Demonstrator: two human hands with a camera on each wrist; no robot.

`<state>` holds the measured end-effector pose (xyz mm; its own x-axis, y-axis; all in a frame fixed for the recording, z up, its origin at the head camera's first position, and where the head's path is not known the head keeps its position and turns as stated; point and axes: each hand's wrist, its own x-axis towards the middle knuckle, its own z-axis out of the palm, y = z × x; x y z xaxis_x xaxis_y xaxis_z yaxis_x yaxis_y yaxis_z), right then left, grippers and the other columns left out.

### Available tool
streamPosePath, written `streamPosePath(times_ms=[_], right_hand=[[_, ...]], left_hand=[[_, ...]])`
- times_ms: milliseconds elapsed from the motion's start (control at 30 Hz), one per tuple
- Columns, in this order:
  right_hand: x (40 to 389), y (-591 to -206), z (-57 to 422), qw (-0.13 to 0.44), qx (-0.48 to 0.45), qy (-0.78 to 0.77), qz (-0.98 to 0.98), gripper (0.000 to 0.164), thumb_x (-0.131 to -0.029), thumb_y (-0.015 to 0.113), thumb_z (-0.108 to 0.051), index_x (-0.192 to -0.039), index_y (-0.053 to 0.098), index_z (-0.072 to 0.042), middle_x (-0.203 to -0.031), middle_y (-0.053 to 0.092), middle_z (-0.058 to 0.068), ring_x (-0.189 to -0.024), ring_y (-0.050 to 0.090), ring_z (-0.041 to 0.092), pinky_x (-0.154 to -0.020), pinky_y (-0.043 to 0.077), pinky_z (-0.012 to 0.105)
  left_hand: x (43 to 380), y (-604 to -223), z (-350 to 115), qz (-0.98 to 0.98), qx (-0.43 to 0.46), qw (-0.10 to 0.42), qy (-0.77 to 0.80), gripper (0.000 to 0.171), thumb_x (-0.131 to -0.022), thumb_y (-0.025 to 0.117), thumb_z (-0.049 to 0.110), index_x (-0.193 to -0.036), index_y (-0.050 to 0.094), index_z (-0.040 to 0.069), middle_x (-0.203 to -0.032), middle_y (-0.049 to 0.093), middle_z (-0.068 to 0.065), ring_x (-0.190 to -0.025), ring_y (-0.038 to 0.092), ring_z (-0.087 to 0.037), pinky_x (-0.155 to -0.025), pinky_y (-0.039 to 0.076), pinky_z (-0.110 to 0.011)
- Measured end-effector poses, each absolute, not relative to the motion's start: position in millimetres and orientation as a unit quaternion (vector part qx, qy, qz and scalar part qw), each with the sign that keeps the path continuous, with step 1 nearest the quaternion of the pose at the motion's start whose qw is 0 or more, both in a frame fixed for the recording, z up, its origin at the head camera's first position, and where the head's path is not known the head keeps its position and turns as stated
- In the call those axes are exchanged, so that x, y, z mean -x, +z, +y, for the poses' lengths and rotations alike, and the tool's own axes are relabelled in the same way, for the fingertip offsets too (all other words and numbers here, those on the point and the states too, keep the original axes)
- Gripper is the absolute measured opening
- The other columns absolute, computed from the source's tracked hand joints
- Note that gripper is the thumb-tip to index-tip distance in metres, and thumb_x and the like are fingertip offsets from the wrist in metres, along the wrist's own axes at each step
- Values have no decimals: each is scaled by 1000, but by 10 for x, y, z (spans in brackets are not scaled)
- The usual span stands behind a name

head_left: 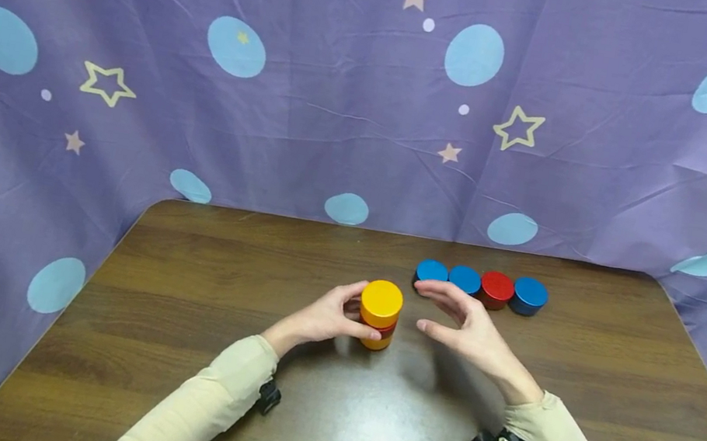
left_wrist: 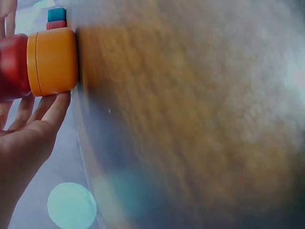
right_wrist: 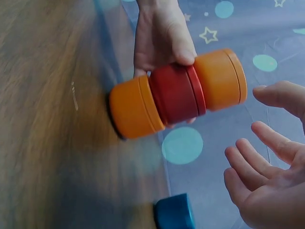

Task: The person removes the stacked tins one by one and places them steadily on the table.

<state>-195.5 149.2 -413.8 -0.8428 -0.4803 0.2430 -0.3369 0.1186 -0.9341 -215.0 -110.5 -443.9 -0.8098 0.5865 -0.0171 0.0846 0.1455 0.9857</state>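
Observation:
Three small round lidded jars stand stacked upright: an orange jar (right_wrist: pixel 133 109) at the bottom, a red jar (right_wrist: pixel 175 94) in the middle and another orange jar (head_left: pixel 382 300) on top. My left hand (head_left: pixel 325 316) grips the red jar from the left, its thumb on the near side and other fingers around the back. To the right of the stack, my right hand (head_left: pixel 468 334) is held in the air with fingers spread and loosely bent. Nothing is in it, and a gap separates its fingertips from the top jar.
Behind the right hand, a blue jar (head_left: pixel 433 269), a second blue jar (head_left: pixel 465 278), a red jar (head_left: pixel 496 290) and another blue jar (head_left: pixel 529 296) form a row on the wooden table (head_left: pixel 228 285). A purple patterned curtain (head_left: pixel 312 134) hangs beyond the far edge.

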Motion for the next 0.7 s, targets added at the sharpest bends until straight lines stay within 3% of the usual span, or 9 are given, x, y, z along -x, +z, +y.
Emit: streamPosePath(times_ms=[200, 500, 700], right_hand=[[1972, -4033, 1370, 67, 296, -583, 754, 50, -85, 73, -4, -132, 53, -1, -132, 55, 9, -126, 49, 28, -106, 34, 47], [2022, -3931, 1294, 62, 325, -569, 753, 49, -85, 72, -2, -131, 55, -5, -131, 56, 5, -126, 49, 23, -107, 35, 44], [2068, -3994, 1244, 71, 333, -575, 744, 52, -85, 73, -5, -132, 51, -1, -133, 54, 9, -127, 47, 27, -107, 32, 49]], left_hand=[[2149, -4441, -1118, 733, -229, 208, 605, 64, -82, 74, -2, -139, 45, 2, -133, 53, -15, -122, 52, -28, -101, 42, -37], [2151, -4436, -1126, 728, -239, 203, 609, 62, -81, 75, -2, -137, 48, 3, -130, 55, -13, -119, 54, -26, -100, 43, -36], [2149, -4453, -1109, 719, -243, 199, 620, 61, -80, 75, -6, -135, 48, 0, -128, 55, -15, -117, 54, -29, -100, 43, -37]])
